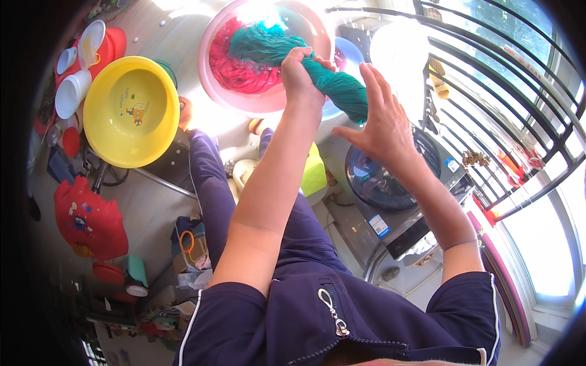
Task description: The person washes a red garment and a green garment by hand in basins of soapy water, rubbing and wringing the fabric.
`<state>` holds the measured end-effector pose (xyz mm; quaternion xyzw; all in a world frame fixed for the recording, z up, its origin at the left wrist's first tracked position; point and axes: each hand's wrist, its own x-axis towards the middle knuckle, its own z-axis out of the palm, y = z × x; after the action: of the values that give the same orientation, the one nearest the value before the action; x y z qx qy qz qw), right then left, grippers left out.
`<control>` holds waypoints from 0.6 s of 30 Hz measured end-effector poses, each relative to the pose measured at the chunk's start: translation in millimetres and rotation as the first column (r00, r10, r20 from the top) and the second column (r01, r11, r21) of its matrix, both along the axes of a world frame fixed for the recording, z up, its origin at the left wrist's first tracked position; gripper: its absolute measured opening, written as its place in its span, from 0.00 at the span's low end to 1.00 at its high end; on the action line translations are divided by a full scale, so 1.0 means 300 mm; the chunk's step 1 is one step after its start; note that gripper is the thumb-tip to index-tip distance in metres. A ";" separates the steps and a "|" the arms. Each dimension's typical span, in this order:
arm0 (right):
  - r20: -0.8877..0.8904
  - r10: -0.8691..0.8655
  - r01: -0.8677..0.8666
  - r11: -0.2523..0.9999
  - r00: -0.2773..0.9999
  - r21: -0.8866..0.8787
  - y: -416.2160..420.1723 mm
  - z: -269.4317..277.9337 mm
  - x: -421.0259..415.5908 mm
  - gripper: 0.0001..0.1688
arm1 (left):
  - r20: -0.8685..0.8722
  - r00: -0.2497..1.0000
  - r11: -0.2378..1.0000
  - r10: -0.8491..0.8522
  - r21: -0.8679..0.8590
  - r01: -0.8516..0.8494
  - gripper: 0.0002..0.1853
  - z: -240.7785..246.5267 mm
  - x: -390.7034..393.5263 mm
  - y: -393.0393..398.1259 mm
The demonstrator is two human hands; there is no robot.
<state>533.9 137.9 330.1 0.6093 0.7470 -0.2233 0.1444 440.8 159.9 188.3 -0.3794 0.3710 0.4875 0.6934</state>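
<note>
A long green wet cloth point(339, 84) is twisted like a rope above a pink plastic basin point(206, 68). My left hand point(303, 75) is closed around its middle. The looser end of the green cloth hangs down into the basin. My right hand point(382, 116) is spread, thumb and fingers apart, beside the free twisted end; whether the palm touches the cloth cannot be told. Red cloth point(242, 73) lies in water in the pink basin. A blue basin point(350, 50) stands partly hidden behind the cloth, with something red inside.
An empty yellow basin point(132, 153) is at the left, beside white cups point(73, 94) and red plastic items. A top-loading washing machine point(391, 174) with a round dark lid stands at the right, near black window bars point(499, 50). A lime-green box point(313, 171) is near my knees.
</note>
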 end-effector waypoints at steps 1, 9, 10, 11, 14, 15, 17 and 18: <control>0.039 0.028 -0.029 0.999 0.999 0.018 -0.014 0.005 -0.010 0.57 | 0.003 1.000 0.999 0.021 -0.036 -0.021 0.06 0.001 0.010 0.003; -0.020 -0.117 0.117 0.993 0.993 0.015 -0.018 -0.107 0.087 0.38 | 0.045 0.997 0.997 0.064 0.038 -0.066 0.09 0.104 0.027 -0.029; -0.050 -0.153 0.151 0.988 0.987 -0.041 -0.016 -0.102 0.087 0.34 | 0.060 0.997 0.995 0.058 0.076 -0.062 0.09 0.115 0.011 -0.039; -0.076 -0.190 0.183 0.978 0.979 -0.096 -0.015 -0.096 0.087 0.31 | 0.076 0.996 0.992 0.052 0.115 -0.060 0.09 0.124 0.000 -0.052; -0.106 -0.290 0.231 0.896 0.951 -0.378 -0.008 -0.079 0.078 0.21 | 0.134 0.991 0.976 0.010 0.216 -0.039 0.07 0.129 -0.031 -0.085; -0.119 -0.360 0.267 0.841 0.925 -0.471 -0.006 -0.073 0.068 0.19 | 0.140 0.990 0.969 -0.012 0.246 -0.023 0.07 0.130 -0.045 -0.094; -0.122 -0.498 0.315 0.700 0.859 -0.641 -0.002 -0.060 0.038 0.16 | 0.147 0.987 0.956 -0.067 0.291 0.022 0.07 0.136 -0.077 -0.095; -0.112 -0.634 0.363 0.569 0.765 -0.738 -0.001 -0.052 0.016 0.14 | 0.162 0.983 0.945 -0.086 0.325 0.029 0.07 0.132 -0.093 -0.093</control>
<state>538.6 137.7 314.4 0.6487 0.4169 -0.6202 0.1441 412.8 131.9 227.9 -0.2916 0.2356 0.4857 0.7897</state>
